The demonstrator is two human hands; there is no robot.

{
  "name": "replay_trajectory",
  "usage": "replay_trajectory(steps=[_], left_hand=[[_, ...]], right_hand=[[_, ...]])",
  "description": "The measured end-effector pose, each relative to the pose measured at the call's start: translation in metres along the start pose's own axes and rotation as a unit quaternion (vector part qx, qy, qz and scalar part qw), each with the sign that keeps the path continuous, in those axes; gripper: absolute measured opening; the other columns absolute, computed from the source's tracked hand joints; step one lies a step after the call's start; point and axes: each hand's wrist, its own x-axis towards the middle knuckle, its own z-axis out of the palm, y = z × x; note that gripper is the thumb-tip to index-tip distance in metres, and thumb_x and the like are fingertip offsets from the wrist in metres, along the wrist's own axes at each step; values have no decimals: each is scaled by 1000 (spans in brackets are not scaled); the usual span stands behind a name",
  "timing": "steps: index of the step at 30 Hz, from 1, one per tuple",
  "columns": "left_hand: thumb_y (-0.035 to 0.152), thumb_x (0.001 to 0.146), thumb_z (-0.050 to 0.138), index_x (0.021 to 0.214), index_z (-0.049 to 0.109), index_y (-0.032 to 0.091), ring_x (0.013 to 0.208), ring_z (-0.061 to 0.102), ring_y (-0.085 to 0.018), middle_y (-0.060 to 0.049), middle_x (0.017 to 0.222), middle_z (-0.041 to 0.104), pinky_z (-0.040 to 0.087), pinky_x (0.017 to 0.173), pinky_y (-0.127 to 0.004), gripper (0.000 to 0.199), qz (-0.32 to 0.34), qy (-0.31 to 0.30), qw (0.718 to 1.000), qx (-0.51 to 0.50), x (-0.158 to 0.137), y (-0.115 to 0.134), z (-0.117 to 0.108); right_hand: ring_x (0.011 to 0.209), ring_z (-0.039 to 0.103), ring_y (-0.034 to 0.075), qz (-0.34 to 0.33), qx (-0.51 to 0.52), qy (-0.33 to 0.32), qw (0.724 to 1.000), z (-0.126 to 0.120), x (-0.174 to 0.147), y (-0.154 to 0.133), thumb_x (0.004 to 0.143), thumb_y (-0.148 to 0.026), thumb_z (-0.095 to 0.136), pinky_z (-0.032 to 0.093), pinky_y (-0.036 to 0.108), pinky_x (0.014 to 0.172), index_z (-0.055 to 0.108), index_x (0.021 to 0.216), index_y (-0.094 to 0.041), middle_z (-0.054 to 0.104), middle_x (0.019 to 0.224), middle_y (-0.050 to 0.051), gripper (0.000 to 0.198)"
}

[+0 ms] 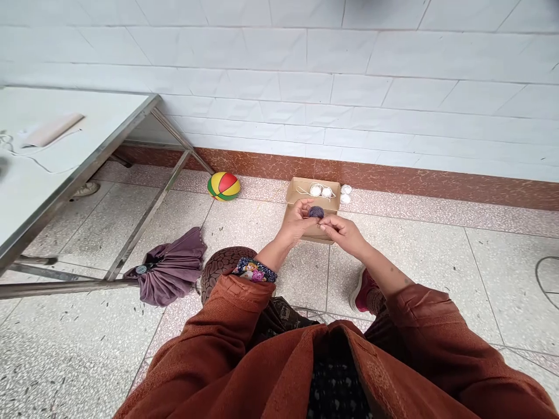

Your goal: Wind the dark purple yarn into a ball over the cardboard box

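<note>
My left hand (299, 220) is closed around a small dark purple-blue ball of yarn (316, 212). At its right side, the fingers of my right hand (343, 231) are pinched together close to the ball; what lies between them, perhaps a strand, is too small to make out. Both hands are above the front part of an open cardboard box (291, 190) on the floor. Inside the box's far part lie white balls (315, 190) with loose pale strands. Two more white balls (346, 190) sit on the floor against the box's right side.
A red, yellow and green ball (224, 186) rests by the wall. At left stands a metal-framed table (126, 110) with a pale rolled item (56, 129) and cord on it. A folded purple umbrella (172, 267) lies beside the table's lower bar. My shoe (363, 293) is below.
</note>
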Motion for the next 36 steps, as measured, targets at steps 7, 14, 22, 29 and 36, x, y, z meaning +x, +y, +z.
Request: replay_trajectory(steps=[7,14,22,29,36], left_hand=[[14,60,90,135,65,26,89,63,-15,1,96,63,50,84,-32,79,-37,-156,987,21,-8,-4,4],[20,69,84,128,73,26,111,69,-22,-7,114,72,56,102,-42,61,-65,-162,970,-171,-14,-2,9],[20,69,84,109,76,19,104,70,-19,-6,113,77,55,99,-36,41,-48,-5,991,-123,-6,-8,3],[17,66,86,127,72,16,84,64,-15,-6,106,77,51,83,-31,62,2,14,995,103,-1,-11,0],[18,69,86,159,51,25,71,57,-9,-4,108,74,44,68,-27,96,5,-165,983,75,-12,-15,4]], right_hand=[[85,68,23,22,-2,105,994,-12,13,11,101,-52,65,55,39,84,72,87,-26,75,88,5,31],[80,65,22,48,-32,131,990,6,8,22,103,-43,53,52,36,77,63,94,-25,73,89,4,22],[76,65,23,41,-133,4,990,-1,1,13,98,-30,57,47,33,71,64,102,-26,72,87,4,9],[78,63,19,-24,18,-23,999,-16,7,-8,102,-45,66,50,33,76,73,94,-25,73,87,2,23],[81,63,20,39,39,81,995,-13,16,11,97,-53,71,51,36,80,73,87,-25,71,85,2,30]])
